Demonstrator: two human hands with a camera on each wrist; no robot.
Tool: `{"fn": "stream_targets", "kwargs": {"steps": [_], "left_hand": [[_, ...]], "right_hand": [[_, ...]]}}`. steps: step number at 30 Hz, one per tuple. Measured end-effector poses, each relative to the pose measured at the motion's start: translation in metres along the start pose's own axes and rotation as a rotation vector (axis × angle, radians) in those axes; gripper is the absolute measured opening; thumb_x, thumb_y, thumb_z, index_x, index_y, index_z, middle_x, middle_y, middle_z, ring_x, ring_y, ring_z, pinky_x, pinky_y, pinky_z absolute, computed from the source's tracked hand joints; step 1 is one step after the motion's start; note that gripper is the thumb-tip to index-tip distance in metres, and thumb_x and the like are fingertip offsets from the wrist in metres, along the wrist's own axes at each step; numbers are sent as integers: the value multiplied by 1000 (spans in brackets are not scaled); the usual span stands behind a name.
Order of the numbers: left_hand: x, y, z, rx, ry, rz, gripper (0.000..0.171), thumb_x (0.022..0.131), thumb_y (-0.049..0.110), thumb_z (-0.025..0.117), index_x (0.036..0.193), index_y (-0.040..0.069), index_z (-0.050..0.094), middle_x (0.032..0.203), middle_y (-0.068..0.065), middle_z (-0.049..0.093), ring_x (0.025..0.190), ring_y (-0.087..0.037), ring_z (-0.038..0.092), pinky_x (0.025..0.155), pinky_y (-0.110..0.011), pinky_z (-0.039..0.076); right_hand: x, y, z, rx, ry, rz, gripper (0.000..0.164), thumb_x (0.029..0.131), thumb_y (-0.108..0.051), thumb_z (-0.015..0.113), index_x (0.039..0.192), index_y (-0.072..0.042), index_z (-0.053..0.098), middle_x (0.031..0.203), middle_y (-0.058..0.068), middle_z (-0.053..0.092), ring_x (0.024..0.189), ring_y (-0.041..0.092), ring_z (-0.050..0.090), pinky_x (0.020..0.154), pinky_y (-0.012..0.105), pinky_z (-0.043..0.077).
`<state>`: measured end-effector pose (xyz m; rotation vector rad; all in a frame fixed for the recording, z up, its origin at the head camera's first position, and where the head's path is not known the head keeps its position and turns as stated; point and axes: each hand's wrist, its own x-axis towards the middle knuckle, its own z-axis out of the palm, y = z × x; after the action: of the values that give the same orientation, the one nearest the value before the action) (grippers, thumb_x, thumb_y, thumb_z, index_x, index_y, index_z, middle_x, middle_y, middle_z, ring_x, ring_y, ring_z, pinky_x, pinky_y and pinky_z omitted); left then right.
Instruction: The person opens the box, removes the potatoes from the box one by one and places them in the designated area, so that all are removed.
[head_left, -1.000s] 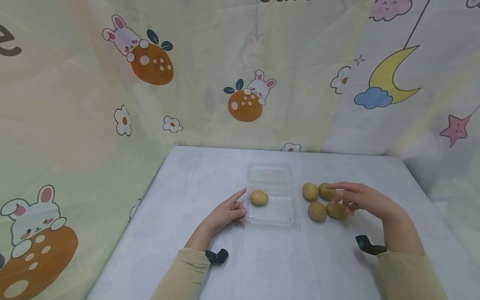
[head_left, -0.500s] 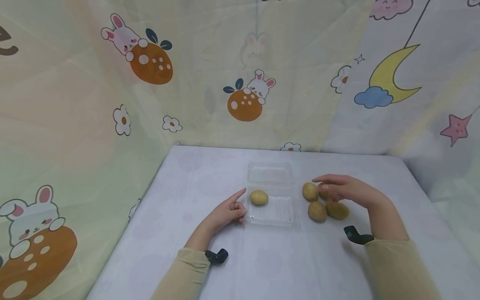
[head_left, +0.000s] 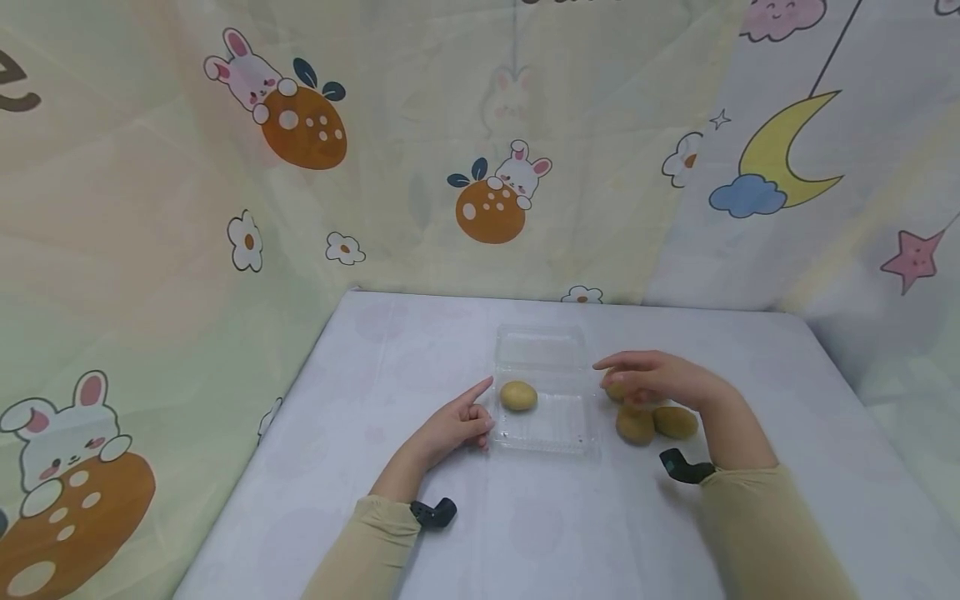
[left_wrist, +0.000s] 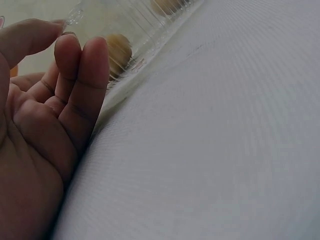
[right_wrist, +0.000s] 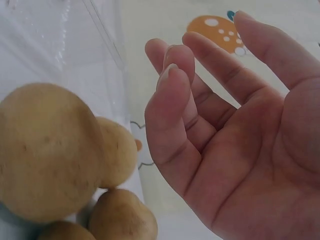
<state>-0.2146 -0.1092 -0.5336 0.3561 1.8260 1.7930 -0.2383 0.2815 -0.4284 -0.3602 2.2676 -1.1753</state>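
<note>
A clear plastic clamshell box (head_left: pixel 551 433) lies open, with one yellow potato (head_left: pixel 518 396) in its near half. My left hand (head_left: pixel 453 427) stretches one finger to the box's left edge near the hinge, the other fingers loosely bent beside it. My right hand (head_left: pixel 667 379) hovers over the group of potatoes right of the box. Two near ones, a round potato (head_left: pixel 634 424) and a longer potato (head_left: pixel 676 422), show fully; the far-left potato (head_left: pixel 615 390) is partly covered by the fingers. In the right wrist view nothing lies between the bent fingers, and a large potato (right_wrist: pixel 47 150) is beside them.
A white cloth covers the table (head_left: pixel 532 525). Printed fabric hangs behind and on both sides, showing rabbits and a moon (head_left: pixel 787 150). Each wrist wears a small black device, such as the left camera (head_left: pixel 435 513).
My right hand has moved left across the potatoes, from the right-hand ones to the far-left one. The left hand, the box and the potato in it have stayed where they were.
</note>
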Motion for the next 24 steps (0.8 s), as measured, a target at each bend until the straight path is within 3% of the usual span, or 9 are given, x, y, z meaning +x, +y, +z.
{"fn": "stream_targets", "kwargs": {"steps": [5, 12, 18, 24], "left_hand": [[0, 1, 0, -12, 0, -3, 79, 92, 17, 70, 155, 37, 27, 85, -2, 61, 70, -15, 61, 75, -31, 56], [-1, 2, 1, -10, -9, 0, 79, 92, 18, 70, 155, 36, 26, 85, -2, 62, 71, -15, 62, 74, -30, 55], [-2, 2, 1, -8, -14, 6, 79, 92, 18, 69, 156, 35, 25, 84, -2, 62, 71, -14, 62, 74, -30, 56], [-2, 3, 1, -16, -13, 3, 79, 92, 17, 69, 155, 36, 26, 84, -1, 62, 71, -15, 62, 74, -30, 55]], "right_hand": [[9, -5, 2, -19, -44, -35, 35, 99, -40, 57, 132, -28, 59, 88, 19, 62, 75, 31, 57, 69, 39, 49], [24, -16, 7, 7, -81, -23, 42, 100, -37, 57, 138, -20, 56, 100, 27, 61, 78, 47, 51, 62, 34, 44], [36, -26, 13, 14, -76, 48, 38, 98, -40, 59, 133, -26, 61, 109, 26, 60, 80, 32, 57, 75, 38, 47], [47, -31, 20, 26, -86, 69, 39, 96, -41, 61, 132, -26, 62, 119, 23, 62, 85, 26, 61, 86, 43, 48]]}}
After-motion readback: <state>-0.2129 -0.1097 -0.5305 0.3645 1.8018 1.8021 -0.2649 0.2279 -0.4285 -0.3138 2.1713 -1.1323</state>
